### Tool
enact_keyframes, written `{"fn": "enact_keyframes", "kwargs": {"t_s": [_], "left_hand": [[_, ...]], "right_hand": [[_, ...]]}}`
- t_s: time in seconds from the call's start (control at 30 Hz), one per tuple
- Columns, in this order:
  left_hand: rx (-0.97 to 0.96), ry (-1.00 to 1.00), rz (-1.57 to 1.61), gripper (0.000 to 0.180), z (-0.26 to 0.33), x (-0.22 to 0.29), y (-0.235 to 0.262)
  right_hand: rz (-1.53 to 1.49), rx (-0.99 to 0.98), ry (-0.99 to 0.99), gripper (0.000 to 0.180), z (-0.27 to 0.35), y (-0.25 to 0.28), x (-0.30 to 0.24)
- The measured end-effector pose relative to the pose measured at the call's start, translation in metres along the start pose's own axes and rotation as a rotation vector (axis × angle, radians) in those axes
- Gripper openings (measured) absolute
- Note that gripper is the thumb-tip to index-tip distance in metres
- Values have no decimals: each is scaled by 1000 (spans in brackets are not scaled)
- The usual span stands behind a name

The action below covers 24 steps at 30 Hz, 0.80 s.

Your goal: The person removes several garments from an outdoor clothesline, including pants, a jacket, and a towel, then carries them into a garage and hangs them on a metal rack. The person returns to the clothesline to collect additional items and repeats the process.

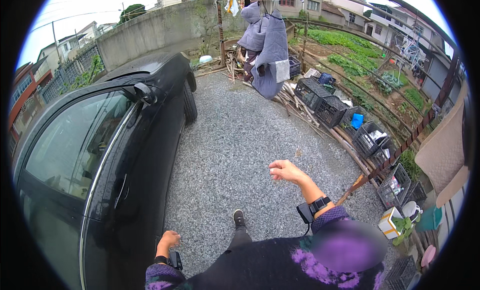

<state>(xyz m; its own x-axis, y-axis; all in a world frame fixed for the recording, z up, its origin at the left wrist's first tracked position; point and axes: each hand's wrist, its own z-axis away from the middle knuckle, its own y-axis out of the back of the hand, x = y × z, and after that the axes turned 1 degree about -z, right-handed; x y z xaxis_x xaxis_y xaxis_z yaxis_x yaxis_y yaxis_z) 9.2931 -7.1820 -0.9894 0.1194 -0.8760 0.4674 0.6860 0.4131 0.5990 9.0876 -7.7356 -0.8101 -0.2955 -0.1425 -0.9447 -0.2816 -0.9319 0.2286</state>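
My right hand (284, 171) is held out over the gravel in front of my body, its fingers loosely bent and a little apart. Nothing shows in it apart from a small pale spot at the fingertips. Low on the left, my left hand (170, 238) hangs beside the black car (145, 170), a small gap from its door; its fingers are curled in and I see nothing in them. Dark bands with small boxes circle both wrists, such as the right wristband (318, 205). One dark shoe (239, 218) shows on the grey gravel (225, 150) between the hands.
Black plastic crates (332, 111) line the right side along wooden poles (305, 110). A grey padded cover (272, 55) hangs at the far end. Behind the crates lies a vegetable plot (350, 55). Nearer right are a white planter (390, 223) and teal bucket (430, 219).
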Motion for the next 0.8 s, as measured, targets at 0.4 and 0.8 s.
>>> {"fn": "enact_keyframes", "kwargs": {"t_s": [0.4,0.8], "left_hand": [[46,-832,55,42,-350,640,189],[34,-1036,96,37,-543,1063,349]], "right_hand": [[24,330,234,38,-360,331,-223],[25,592,508,55,-771,619,-443]]}}
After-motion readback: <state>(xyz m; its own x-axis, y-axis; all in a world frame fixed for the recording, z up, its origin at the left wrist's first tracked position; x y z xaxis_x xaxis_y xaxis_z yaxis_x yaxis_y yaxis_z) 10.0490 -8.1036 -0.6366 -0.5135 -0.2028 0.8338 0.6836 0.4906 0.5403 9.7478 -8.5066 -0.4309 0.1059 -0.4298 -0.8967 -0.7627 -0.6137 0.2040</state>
